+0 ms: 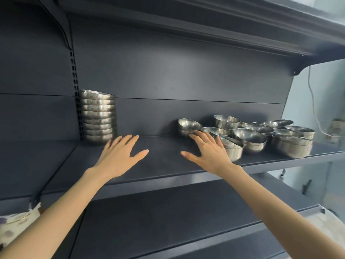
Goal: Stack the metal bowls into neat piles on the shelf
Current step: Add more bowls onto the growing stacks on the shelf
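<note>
I am facing a dark grey shelf (164, 156) at about chest height, with both my bare arms reaching out over it.

My left hand (119, 154) is spread flat, palm down, fingers straight and apart, holding nothing. Its fingertips lie near the foot of a tall pile of metal bowls (99, 116) at the far left of the shelf, against the back panel (186, 75). I cannot tell whether they touch it. The pile is about ten bowls nested one inside the next, open side up, and the top bowl sits slightly tilted.

My right hand (207, 152) is also spread, palm down, and it holds nothing. Its fingertips reach the base of a small pile of two bowls (188, 126), one nested in the other; whether they touch is unclear.

Beyond that hand, the right half of the shelf carries a crowd of loose bowls (261, 135), all open side up and packed close together. Several hold one or two more bowls inside them, some sitting crooked. The front bowl (233, 150), just beside my right hand, has others leaning inside it. A wider bowl (293, 148) at the right end also has bowls nested in it.

Another shelf (205, 21) runs above, and a lower shelf (168, 212) sits below my arms. A pale cable (313, 109) hangs down the wall to the right.
</note>
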The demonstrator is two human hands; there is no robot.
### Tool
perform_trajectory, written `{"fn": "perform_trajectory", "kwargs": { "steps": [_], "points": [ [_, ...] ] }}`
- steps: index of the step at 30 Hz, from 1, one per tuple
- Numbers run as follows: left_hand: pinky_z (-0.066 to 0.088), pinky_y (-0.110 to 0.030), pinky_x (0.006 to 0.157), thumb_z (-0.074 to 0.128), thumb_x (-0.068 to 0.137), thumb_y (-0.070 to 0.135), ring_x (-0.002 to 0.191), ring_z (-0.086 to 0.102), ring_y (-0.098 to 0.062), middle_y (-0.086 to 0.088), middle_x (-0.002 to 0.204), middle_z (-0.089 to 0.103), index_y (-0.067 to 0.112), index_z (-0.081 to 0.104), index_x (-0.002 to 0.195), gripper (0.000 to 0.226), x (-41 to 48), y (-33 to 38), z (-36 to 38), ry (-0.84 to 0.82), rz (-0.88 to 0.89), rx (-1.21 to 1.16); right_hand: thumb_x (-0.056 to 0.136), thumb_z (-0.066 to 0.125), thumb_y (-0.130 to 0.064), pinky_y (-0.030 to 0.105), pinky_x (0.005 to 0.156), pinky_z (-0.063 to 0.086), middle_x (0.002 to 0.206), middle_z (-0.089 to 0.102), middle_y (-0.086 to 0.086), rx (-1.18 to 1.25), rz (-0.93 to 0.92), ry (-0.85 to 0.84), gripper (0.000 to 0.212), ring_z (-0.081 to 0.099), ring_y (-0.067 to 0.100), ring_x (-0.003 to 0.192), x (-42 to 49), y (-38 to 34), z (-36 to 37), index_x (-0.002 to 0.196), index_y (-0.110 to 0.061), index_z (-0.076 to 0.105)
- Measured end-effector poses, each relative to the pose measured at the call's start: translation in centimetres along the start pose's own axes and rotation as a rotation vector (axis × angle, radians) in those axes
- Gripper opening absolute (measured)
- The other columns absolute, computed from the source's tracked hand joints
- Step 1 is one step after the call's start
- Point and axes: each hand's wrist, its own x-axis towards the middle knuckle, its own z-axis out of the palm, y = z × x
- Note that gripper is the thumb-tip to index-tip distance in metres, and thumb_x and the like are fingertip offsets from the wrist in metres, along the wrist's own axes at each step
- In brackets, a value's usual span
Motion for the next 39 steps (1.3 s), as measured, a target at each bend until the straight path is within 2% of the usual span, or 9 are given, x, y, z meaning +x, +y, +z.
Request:
{"fn": "perform_trajectory", "kwargs": {
  "steps": [5,15,21,24,26,29,31,34,39],
  "points": [
    [0.018,-0.035,0.115,0.028,0.095,0.062,0.146,0.018,-0.014,0.006,0.159,0.02,0.023,0.02,0.153,0.071,0.5,6.0,0.4,0.004,0.083,-0.153,0.088,0.044,-0.067,0.051,0.118,0.015,0.158,0.023,-0.003,0.062,0.093,0.086,0.076,0.016,0.02,0.147,-1.9,4.7,-1.7,0.149,-0.026,0.029],
    [0.026,-0.038,0.114,0.038,0.094,0.06,0.144,0.024,-0.015,0.008,0.158,0.022,0.026,0.021,0.152,0.069,7.1,13.2,1.2,-0.102,0.239,-0.506,0.078,0.054,-0.069,0.044,0.113,0.03,0.16,0.017,0.001,0.373,0.4,-0.005,0.098,0.027,0.022,0.143,-2.4,10.7,-1.6,0.153,-0.017,0.019],
    [0.023,-0.031,0.114,0.053,0.087,0.059,0.144,0.024,-0.013,0.005,0.158,0.025,0.019,0.023,0.152,0.082,11.4,16.0,3.5,-0.221,0.243,-0.788,0.075,0.07,-0.057,0.027,0.11,0.028,0.152,0.034,0.007,0.503,0.441,-0.037,0.104,0.032,0.02,0.14,-1.0,12.7,0.1,0.152,-0.01,0.02],
    [0.024,-0.035,0.116,0.06,0.082,0.059,0.143,0.026,-0.014,0.005,0.157,0.027,0.018,0.023,0.151,0.088,12.2,17.0,4.8,-0.283,0.219,-0.872,0.079,0.075,-0.042,0.008,0.087,0.034,0.129,0.051,-0.007,0.575,0.442,-0.049,0.091,0.049,0.005,0.112,-0.6,13.3,0.6,0.149,-0.011,0.026],
    [0.025,-0.034,0.116,0.063,0.078,0.059,0.142,0.027,-0.013,0.006,0.155,0.029,0.018,0.023,0.151,0.093,12.7,17.5,5.3,-0.306,0.208,-0.891,0.08,0.076,-0.035,0.007,0.088,0.029,0.132,0.045,-0.011,0.657,0.442,-0.058,0.092,0.042,0.002,0.117,-0.4,13.5,0.9,0.15,-0.009,0.023],
    [0.031,-0.022,0.104,0.066,0.082,0.051,0.134,0.037,-0.008,0.018,0.137,0.044,0.018,0.023,0.15,0.087,13.2,18.2,5.8,-0.336,0.176,-0.898,0.066,0.079,-0.047,0.018,0.108,0.027,0.15,0.033,-0.006,0.757,0.466,-0.066,0.122,0.031,0.01,0.138,0.0,14.4,1.6,0.154,-0.004,0.006],
    [0.034,-0.016,0.089,0.067,0.081,0.049,0.114,0.047,-0.001,0.023,0.112,0.049,0.017,0.023,0.15,0.088,13.5,18.5,5.9,-0.35,0.157,-0.891,0.072,0.079,-0.04,0.014,0.102,0.026,0.144,0.032,-0.01,0.809,0.471,-0.088,0.116,0.029,0.007,0.137,0.2,14.5,2.0,0.153,-0.003,0.005],
    [0.037,-0.012,0.078,0.071,0.076,0.051,0.097,0.049,0.003,0.015,0.103,0.05,0.016,0.018,0.152,0.099,13.8,18.9,6.3,-0.322,0.133,-0.879,0.075,0.081,-0.03,0.015,0.1,0.028,0.148,0.037,-0.001,0.866,0.462,-0.103,0.11,0.033,0.009,0.136,0.6,14.9,2.8,0.153,-0.002,0.008],
    [0.038,-0.009,0.068,0.075,0.076,0.045,0.087,0.048,0.004,0.023,0.092,0.044,0.031,0.044,0.121,0.057,13.6,18.9,6.6,-0.294,0.046,-0.833,0.066,0.085,-0.036,0.024,0.107,0.034,0.138,0.047,-0.005,0.942,0.407,-0.106,0.116,0.041,0.011,0.133,1.2,15.3,3.2,0.152,-0.007,0.013]
  ]
}}
